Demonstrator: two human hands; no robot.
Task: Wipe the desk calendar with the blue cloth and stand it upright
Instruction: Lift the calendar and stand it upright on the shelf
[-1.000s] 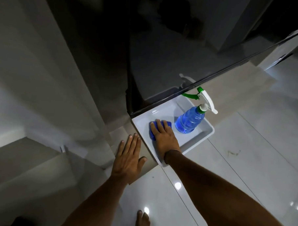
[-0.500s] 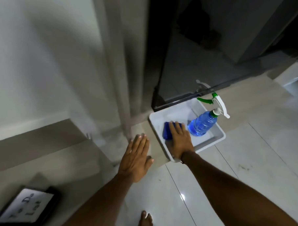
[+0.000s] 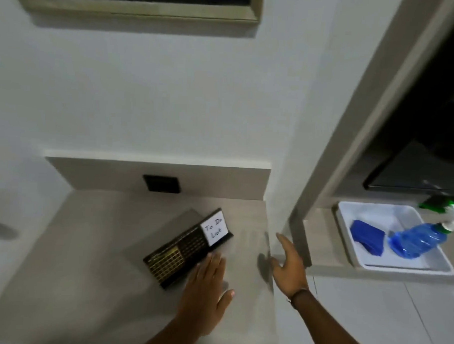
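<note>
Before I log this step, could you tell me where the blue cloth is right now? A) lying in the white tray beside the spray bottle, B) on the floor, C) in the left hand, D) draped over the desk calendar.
A: the blue cloth lies in the white tray next to the spray bottle, and neither hand touches it.

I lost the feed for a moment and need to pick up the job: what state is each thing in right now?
Calendar: lying flat on the desk, a "To Do List" note on it.
Cloth: folded, in the tray, untouched.
Spray bottle: lying on its side in the tray.
Tray: on the ledge to the right.
Left hand: open, fingers at the calendar's edge.
Right hand: open, empty.
</note>
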